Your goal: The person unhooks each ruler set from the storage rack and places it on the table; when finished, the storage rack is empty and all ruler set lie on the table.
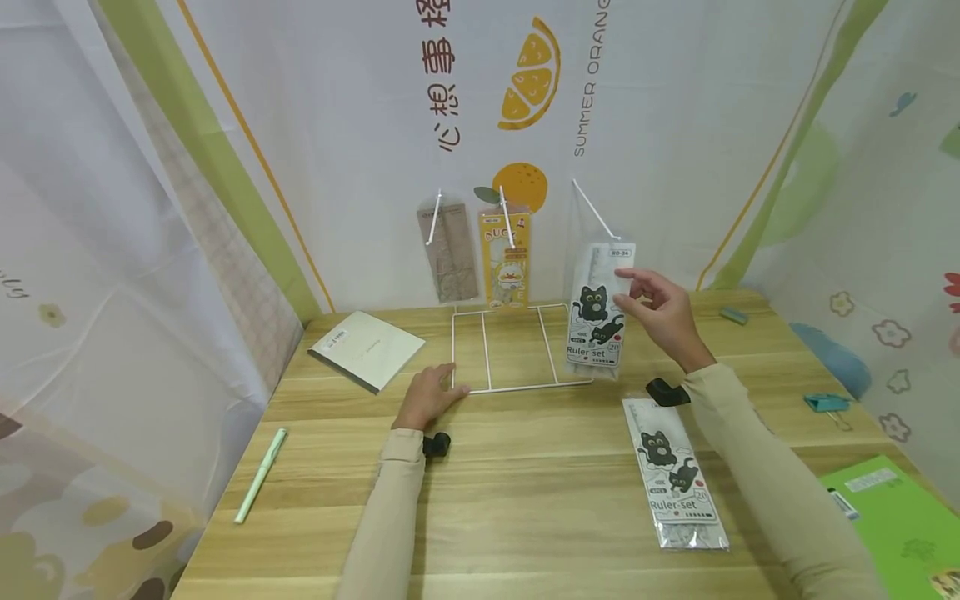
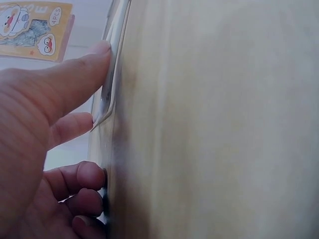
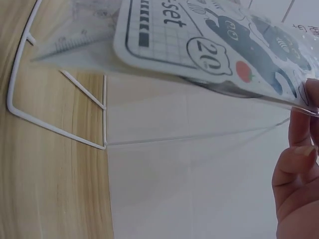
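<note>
My right hand pinches the right edge of a clear-sleeved ruler set with black cats on its card. The packet's top is at the tip of the right white hook; whether the hook passes through its hole cannot be made out. In the right wrist view the ruler set slants above the base wires. My left hand rests at the front left corner of the white wire rack, thumb and index finger touching the wire. A yellow duck packet and a brown packet hang from the other hooks.
A second ruler set lies by my right forearm. A cream notebook and a pale green pen lie on the left. Rightward are a teal binder clip, a small green item and a green booklet. Curtains border the table.
</note>
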`<state>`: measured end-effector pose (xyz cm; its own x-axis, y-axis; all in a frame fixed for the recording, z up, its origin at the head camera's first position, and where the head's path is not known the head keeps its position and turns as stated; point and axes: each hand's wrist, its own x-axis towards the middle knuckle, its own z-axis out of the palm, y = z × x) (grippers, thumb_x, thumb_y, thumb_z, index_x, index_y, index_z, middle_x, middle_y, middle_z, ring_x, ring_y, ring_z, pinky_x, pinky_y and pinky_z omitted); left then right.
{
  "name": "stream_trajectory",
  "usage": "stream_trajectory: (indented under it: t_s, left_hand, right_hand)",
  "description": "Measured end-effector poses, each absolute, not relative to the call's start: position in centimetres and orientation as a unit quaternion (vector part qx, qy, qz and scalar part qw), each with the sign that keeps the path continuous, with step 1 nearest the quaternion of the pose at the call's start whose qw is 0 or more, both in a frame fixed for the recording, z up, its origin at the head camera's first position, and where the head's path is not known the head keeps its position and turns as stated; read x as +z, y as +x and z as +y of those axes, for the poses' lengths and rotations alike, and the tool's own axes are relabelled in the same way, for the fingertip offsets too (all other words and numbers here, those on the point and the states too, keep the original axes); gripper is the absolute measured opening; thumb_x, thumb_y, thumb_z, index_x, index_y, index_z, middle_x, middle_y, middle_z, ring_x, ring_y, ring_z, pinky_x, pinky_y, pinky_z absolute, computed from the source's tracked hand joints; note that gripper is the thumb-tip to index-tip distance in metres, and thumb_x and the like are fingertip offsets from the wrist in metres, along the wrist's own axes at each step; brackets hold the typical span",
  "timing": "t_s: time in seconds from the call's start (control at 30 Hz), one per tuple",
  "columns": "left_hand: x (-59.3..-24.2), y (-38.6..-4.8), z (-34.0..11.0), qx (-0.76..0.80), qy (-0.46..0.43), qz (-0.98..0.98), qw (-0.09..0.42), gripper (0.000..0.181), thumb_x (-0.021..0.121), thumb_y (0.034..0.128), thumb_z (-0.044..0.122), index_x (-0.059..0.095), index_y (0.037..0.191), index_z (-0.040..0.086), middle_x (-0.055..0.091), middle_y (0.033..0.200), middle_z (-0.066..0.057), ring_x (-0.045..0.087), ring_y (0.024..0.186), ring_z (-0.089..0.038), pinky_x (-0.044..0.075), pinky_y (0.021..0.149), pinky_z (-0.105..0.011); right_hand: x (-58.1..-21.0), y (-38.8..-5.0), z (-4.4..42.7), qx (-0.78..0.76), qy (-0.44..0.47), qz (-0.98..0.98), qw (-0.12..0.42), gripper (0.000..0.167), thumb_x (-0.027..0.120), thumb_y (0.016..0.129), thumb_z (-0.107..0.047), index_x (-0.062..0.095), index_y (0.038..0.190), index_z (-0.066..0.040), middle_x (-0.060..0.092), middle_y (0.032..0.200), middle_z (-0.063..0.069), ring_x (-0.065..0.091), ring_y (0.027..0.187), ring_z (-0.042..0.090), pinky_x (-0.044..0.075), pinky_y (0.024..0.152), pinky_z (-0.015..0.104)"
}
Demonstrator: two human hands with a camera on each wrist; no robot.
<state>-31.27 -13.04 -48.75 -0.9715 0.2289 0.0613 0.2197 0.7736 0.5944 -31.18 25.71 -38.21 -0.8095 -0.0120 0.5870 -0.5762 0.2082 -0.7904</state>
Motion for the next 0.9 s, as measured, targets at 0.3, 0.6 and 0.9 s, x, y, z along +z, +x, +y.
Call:
stream_trajectory:
  t_s: [0.3, 0.6, 0.9]
  left_hand:
    - [-48.7, -31.3, -13.0, 0.317, 0.114, 0.941, 0.014, 0.062, 0.073, 0.0929, 0.033, 0.055, 0.141, -0.001, 0.054, 0.142, -0.028, 0.049, 0.132, -0.048, 0.040, 0.110, -0.056]
    - [-49.0, -31.3, -13.2, 0.314, 0.123, 0.941, 0.006, 0.061, 0.073, 0.0929, 0.032, 0.056, 0.139, -0.003, 0.056, 0.140, -0.028, 0.051, 0.131, -0.048, 0.042, 0.109, -0.055]
    - [-49.0, -31.4, -13.1, 0.317, 0.121, 0.941, 0.006, 0.061, 0.072, 0.0935, 0.032, 0.055, 0.140, -0.002, 0.055, 0.141, -0.029, 0.050, 0.131, -0.048, 0.041, 0.109, -0.056]
  right_hand:
    - [-38.5, -29.8, 26.2, 0.602, 0.218, -0.731, 0.238, 0.038, 0.068, 0.089, 0.010, 0.062, 0.127, 0.009, 0.059, 0.084, 0.000, 0.056, 0.076, 0.006, 0.048, 0.061, 0.014]
    - [-38.3, -28.5, 26.2, 0.614, 0.243, -0.711, 0.242, 0.041, 0.067, 0.088, 0.015, 0.061, 0.128, 0.011, 0.060, 0.085, 0.002, 0.059, 0.080, 0.006, 0.055, 0.074, 0.014]
    - [-37.9, -27.4, 26.1, 0.629, 0.249, -0.692, 0.251, 0.041, 0.067, 0.087, 0.015, 0.062, 0.128, 0.009, 0.062, 0.086, 0.002, 0.061, 0.081, 0.006, 0.057, 0.077, 0.016]
